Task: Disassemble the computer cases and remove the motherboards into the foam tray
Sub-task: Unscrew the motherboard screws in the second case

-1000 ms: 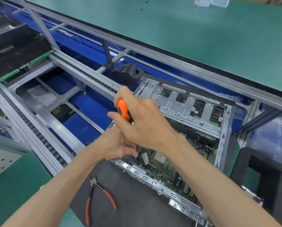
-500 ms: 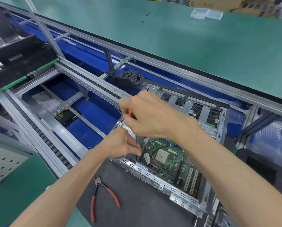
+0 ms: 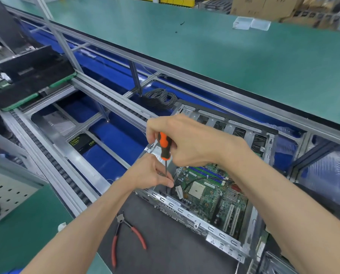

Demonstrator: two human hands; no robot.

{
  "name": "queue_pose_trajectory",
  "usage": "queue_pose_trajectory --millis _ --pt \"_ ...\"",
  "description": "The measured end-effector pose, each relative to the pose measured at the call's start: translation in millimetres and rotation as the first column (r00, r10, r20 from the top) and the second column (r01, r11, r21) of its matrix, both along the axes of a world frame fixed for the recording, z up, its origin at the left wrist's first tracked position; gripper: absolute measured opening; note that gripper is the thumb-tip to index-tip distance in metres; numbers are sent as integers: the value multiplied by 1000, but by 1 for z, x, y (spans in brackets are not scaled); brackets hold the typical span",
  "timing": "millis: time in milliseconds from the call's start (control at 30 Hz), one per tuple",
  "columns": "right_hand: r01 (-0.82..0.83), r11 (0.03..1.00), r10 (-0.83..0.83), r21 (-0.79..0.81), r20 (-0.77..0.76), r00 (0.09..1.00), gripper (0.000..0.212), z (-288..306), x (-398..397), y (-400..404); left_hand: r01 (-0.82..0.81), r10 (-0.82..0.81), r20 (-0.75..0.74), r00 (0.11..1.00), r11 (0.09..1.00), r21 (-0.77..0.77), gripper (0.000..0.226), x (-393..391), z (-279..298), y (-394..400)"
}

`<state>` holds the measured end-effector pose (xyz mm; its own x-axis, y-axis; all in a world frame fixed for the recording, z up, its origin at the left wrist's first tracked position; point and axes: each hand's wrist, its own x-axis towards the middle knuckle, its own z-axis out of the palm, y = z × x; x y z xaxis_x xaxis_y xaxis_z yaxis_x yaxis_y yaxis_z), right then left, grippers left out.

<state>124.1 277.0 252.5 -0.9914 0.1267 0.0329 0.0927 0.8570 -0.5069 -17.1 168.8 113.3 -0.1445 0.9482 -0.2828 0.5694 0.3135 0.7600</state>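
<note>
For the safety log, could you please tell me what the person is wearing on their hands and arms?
Nothing on either: the left hand and right hand are bare, without gloves, rings or a watch. Both forearms are uncovered up to the frame edge, with no wrist strap showing. A small patch of blue, possibly clothing, shows at the bottom left by the left arm; what it is cannot be told.

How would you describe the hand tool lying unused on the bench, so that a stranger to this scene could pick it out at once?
Start at the open computer case with the green motherboard inside. In front of it lies a dark grey mat. On the mat's left part lie cutting pliers, their two red handles splayed apart, the only tool that no hand holds.
</note>
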Motion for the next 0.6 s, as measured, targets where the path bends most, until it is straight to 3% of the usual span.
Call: queue_pose_trajectory --millis 67,133,200,267,333,400,467,533,600 --pt "63 997 -61 51 -30 998 19 -3 -1 -1 -17 17 34 999 1000 11 28 0 0 1" --pt "189 941 -175 280 -72 982 33 -8 -5 -4 -24 24 9 1000 1000 1 24 -1 -1 2" --pt "222 908 -192 354 -119 974 32 -14 -11 -6 -18 18 -16 1000 1000 -20 14 -2 -2 3" --pt "138 957 -108 255 -129 986 10 -11 -12 -7 -22 22 25 999 1000 -3 27 -1 -2 1" --pt "61 995 -56 78 -67 996 22 -6 -8 -4 -27 24 77 997 999 45 37 -3 -2 -1" --pt "30 999 -31 -44 -37 999 29 -2 -4 -2 -22 17 78 997 997 68 21 -3 0 -1" --pt "119 991 -116 64 -58 992 15 -5 -6 -3 -28 23 79 997 998 55 8 -4 0 0" --pt "240 910 -226 339 -82 971 37 -9 -10 -5 -38 35 69 997 999 39 9 -4 -2 -1" --pt "234 887 -202 397 -122 972 31 -12 -15 -8 -28 26 73 997 999 34 10 -4 -3 -1"
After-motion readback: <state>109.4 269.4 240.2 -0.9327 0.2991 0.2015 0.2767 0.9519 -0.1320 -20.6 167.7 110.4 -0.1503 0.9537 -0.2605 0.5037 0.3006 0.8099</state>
